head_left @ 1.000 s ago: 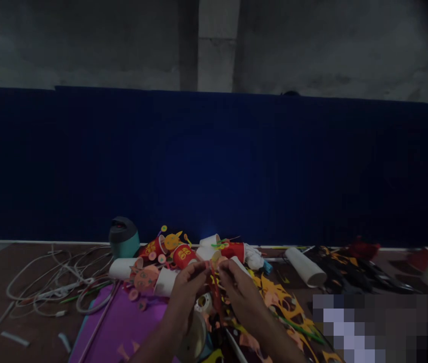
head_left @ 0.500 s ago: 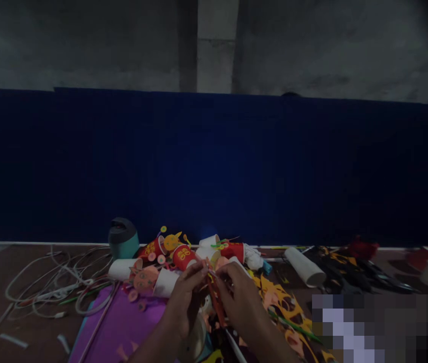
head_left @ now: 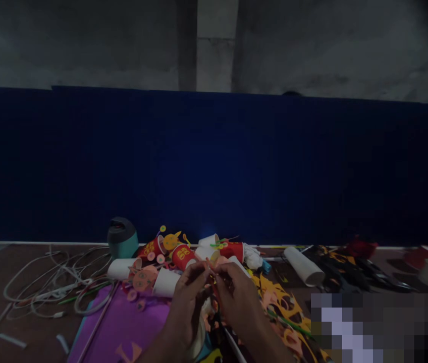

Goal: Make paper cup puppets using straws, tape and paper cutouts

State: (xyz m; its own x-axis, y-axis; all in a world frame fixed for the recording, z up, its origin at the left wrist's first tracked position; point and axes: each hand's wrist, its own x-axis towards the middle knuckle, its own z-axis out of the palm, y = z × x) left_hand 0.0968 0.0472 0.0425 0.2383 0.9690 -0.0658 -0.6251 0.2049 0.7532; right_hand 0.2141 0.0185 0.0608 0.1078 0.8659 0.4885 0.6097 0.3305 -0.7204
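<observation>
My left hand and my right hand meet over the cluttered table, both with fingers pinched. Between the fingertips is a thin orange-red strip; dim light hides whether it is paper or something else. Its lower part is mostly behind my right hand. White paper cups and red paper cups with gold print lie just beyond the hands. An orange paper animal face rests by a white cup left of my left hand. Yellow cut-out paper scraps spread beside my right wrist.
Purple sheets lie at the left front, with tangled white cable farther left. A teal and grey container stands at the back. A white roll and dark tools lie right. A blue panel rises behind the table.
My hands have drawn slightly closer together at the fingertips. The orange-red strip, which hung plainly between them, is now mostly covered by my right hand. The view has shifted slightly.
</observation>
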